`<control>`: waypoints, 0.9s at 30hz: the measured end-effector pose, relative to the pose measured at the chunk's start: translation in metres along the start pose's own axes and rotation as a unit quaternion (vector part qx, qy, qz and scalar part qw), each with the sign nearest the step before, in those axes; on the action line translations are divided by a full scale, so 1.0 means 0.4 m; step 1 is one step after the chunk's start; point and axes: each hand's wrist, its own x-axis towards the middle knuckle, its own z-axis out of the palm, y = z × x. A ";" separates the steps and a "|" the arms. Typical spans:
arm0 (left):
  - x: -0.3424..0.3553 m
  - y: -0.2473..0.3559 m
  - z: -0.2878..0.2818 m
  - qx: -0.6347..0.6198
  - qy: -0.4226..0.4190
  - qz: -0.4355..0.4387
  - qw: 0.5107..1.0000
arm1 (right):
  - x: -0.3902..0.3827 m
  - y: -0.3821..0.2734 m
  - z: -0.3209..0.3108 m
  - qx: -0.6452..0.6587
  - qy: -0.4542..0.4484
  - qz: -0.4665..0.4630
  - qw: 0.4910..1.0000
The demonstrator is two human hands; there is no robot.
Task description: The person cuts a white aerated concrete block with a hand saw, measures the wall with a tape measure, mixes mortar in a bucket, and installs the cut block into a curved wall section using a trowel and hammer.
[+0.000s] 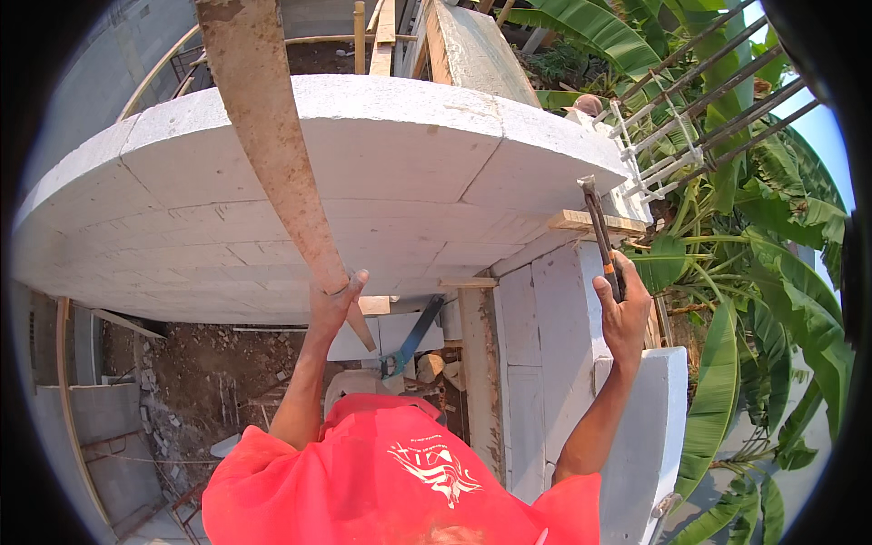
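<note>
the left hand (336, 295) grips a long plank (272, 127), the right hand (625, 313) a hammer (600, 230) near the white block wall (391, 154).

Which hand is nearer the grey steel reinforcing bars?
Right: the right hand, holding a slim dark tool, is lower left of the bars; the left hand, on a long brown board, is farther left.

Left forearm (300, 391) angles up and inward, left hand (332, 307) wrapped in a grip — and out wide, right forearm (592, 420) slants up, right hand (629, 318) curled, thumb on the inner side
</note>
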 end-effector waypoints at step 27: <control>0.191 -0.359 -0.078 0.093 -0.121 -0.151 0.977 | 0.323 -0.144 0.170 -0.025 -0.012 -0.243 0.970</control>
